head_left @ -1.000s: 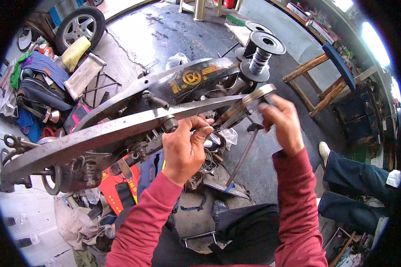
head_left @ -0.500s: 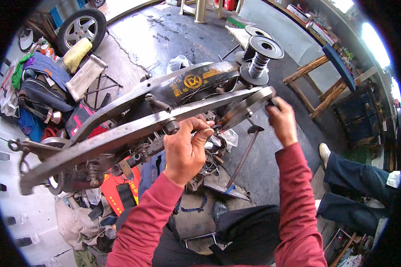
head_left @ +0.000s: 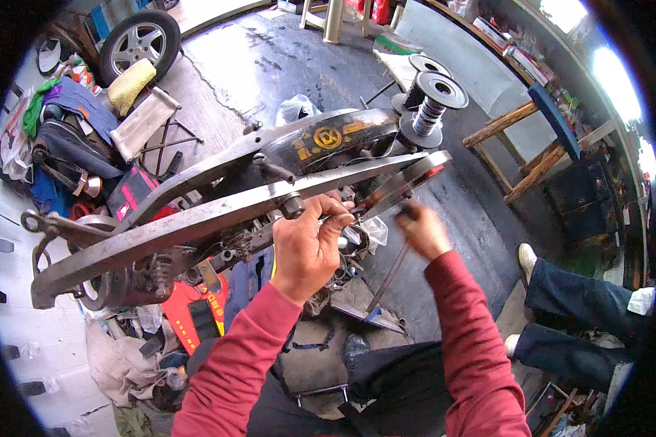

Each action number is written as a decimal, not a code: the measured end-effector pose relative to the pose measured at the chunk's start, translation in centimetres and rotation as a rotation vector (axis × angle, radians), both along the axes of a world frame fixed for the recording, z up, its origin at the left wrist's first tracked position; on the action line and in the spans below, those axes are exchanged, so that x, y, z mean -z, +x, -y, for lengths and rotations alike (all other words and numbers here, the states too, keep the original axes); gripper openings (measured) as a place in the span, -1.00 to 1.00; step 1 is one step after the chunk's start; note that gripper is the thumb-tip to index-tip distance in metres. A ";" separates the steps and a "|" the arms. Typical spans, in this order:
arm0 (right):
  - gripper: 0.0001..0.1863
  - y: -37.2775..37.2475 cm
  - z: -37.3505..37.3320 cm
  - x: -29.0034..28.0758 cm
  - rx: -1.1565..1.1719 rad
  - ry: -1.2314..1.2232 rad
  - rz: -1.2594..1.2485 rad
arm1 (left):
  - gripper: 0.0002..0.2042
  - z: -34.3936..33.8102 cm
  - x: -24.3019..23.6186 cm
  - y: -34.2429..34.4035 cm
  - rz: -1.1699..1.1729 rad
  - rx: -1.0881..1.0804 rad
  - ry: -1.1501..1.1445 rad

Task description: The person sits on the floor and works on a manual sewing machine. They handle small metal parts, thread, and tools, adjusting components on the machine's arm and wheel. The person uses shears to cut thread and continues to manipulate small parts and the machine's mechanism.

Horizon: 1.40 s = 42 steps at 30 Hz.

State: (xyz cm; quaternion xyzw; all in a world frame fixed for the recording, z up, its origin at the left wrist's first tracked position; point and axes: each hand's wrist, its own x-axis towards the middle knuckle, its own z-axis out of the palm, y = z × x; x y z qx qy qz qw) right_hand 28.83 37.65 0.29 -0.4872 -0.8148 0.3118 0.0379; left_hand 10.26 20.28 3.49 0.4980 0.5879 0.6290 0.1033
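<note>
A dark cast-metal machine (head_left: 346, 124) with a long steel bar (head_left: 175, 222) lies across the view, carrying metal spools (head_left: 434, 95) at its far end. My left hand (head_left: 306, 247) is pinched under the bar, on something small I cannot make out, beside a round metal boss (head_left: 293, 207). To its right, my right hand (head_left: 426, 233), blurred, is closed round the dark crank handle (head_left: 407, 210) below a disc wheel (head_left: 430, 166). A thin rod (head_left: 383, 284) hangs beneath that hand.
A car wheel (head_left: 120, 47), folding stool (head_left: 142, 127) and heaped bags (head_left: 69, 146) are at left. A wooden stool (head_left: 517, 160) stands at right, near another person's legs (head_left: 568, 291) in dark trousers. Red-and-yellow material (head_left: 182, 320) and cloths (head_left: 116, 364) lie below the machine.
My right hand has swung down and slightly left from the wheel's outer edge to below it, the crank turning with it. My left hand stays pinched in nearly the same place.
</note>
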 end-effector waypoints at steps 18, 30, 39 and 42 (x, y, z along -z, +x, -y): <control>-0.77 0.0 1.0 -5.3 -0.132 -0.283 -0.590 | -0.93 0.2 0.0 0.2 -0.013 -0.013 -0.001; -0.75 0.0 1.0 -5.0 -0.065 -0.294 -0.571 | -0.93 0.2 0.1 0.1 -0.014 -0.012 -0.006; -0.59 -1.3 3.0 -2.2 -0.347 -0.387 -0.422 | -0.93 0.0 0.2 -0.1 0.007 0.009 0.028; -0.76 0.4 0.8 -4.4 -0.080 -0.250 -0.580 | -0.88 -0.2 0.4 0.0 -0.039 -0.059 0.044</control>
